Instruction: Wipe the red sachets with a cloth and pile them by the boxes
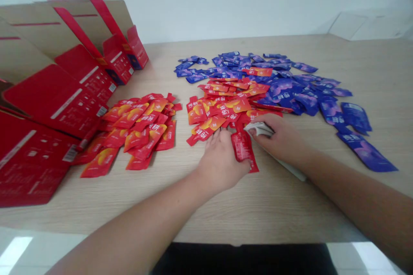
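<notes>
Both hands busy at the edge of the red pile

The left hand (pixel 222 161) bears down beside a red packet (pixel 241 146), its thumb across the lower end, probably to steady it; whether the fingers close underneath is hidden. That packet lies near the front of the worktop (pixel 193 215), between the two hands, seemingly because both reach it easily there. The right hand (pixel 284 139) is closed around a white item (pixel 260 128), held close to the packet's upper end; what it is stays unclear. A pale strip (pixel 295 171) shows beneath the right wrist, and whether it joins that item cannot be told.

The main red pile (pixel 222 109) sits just beyond the fingertips, likely for a short reach. Blue-purple packets (pixel 280 88) spread behind and to the right, mostly sorted by colour, though one stray red packet (pixel 257 71) rests among them. A second red pile (pixel 142 124) lies leftward, against open-flapped red cartons (pixel 32 163), whose row along the left side seems meant to leave the middle free for handling.
</notes>
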### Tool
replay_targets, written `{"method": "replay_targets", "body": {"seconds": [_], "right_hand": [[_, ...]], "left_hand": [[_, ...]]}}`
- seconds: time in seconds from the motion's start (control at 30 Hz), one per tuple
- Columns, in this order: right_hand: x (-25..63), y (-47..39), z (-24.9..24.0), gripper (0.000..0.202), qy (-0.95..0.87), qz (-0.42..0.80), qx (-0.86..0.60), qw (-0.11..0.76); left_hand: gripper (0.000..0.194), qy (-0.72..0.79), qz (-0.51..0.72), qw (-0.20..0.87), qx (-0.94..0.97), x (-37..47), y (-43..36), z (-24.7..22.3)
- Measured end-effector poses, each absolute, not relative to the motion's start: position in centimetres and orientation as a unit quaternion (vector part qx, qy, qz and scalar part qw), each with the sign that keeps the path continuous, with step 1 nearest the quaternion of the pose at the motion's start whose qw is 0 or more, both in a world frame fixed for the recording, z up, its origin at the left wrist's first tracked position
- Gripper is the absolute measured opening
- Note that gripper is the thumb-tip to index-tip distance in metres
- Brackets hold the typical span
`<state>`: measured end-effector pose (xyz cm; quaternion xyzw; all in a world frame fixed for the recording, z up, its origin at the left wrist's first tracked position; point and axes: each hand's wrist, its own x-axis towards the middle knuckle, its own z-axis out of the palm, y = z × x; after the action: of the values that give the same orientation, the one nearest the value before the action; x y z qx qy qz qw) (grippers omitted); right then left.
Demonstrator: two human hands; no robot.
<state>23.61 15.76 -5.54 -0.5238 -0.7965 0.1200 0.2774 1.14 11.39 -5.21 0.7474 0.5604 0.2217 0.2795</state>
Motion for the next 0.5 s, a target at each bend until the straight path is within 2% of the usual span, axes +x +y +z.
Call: {"method": "replay_targets", "body": {"seconds": [0.1,0.23,0.5], "right_hand": [[24.0,15.5,-5.4,0.023,-0.754,0.104,-0.553,0.34],[24.0,15.2,-5.0,0.024,-0.741,0.127,-0.564,0.342],[24.8,14.9,-5.2,0.031,-0.67,0.117,-0.611,0.406]], "left_hand": [[0.031,0.589,0.243,0.298,0.711,0.9,11.5,-5.1],[0.021,0.598,0.268,0.336,0.676,0.1,11.6,-4.8],[0.016,0.575,0.347,0.344,0.656,-2.8,10.9,-0.7]]}}
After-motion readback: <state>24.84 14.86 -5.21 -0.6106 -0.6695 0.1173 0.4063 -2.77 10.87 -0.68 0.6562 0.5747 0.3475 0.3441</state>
